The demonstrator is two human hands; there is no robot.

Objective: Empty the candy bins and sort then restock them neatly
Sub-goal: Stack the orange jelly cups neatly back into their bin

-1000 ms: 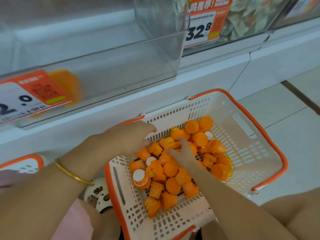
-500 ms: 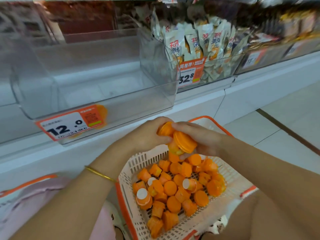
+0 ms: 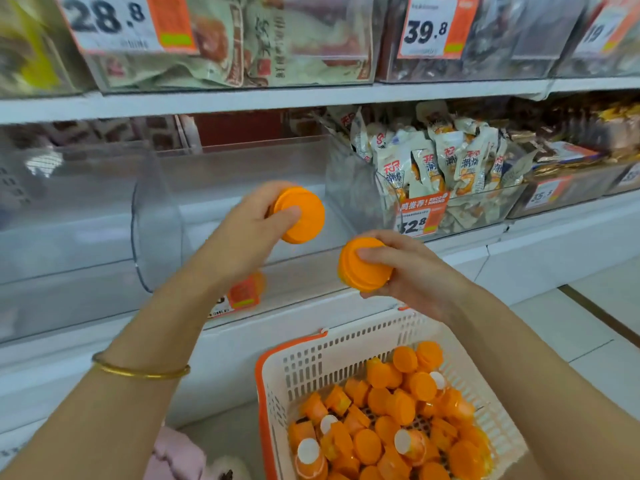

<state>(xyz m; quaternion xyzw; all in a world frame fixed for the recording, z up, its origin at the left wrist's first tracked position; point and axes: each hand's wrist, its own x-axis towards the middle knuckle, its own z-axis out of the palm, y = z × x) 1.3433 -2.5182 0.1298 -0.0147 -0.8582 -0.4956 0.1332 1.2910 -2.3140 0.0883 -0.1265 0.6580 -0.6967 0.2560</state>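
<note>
You hold up two orange candy cups in front of a shop shelf, one in each grip. Your left grip (image 3: 247,237) is closed round the left candy cup (image 3: 304,216), with one digit laid across its flat round face and the rest hidden behind it. Your right grip (image 3: 412,271) is closed round the right candy cup (image 3: 360,268), with digits above and below its rim. The right grip sits lower than the left and just beside it. The two cups are near each other but not touching.

Directly behind the left grip is a see-through plastic bin (image 3: 156,220) on the lower shelf. Below the left grip, partly hidden by your wrist, an orange price tag (image 3: 242,296) is fixed to the bin's front. Beyond the right grip, a neighbouring bin (image 3: 353,188) holds white snack packets (image 3: 450,164) and carries a tag reading 32.8 (image 3: 420,218). Above both grips, an upper shelf (image 3: 242,98) carries more bins, with tags reading 28.8 (image 3: 114,19) and 39.8 (image 3: 433,29).

Well below the right grip is a white basket (image 3: 311,362) with an orange rim. It holds a heap of orange candy cups (image 3: 391,410), a few showing white round ends. A gold bangle (image 3: 138,373) circles your left forearm, well back from the left grip. Pink cloth (image 3: 176,455) shows at the bottom edge, under that forearm. Pale floor tiles (image 3: 588,327) lie to the right of the right grip and lower.
</note>
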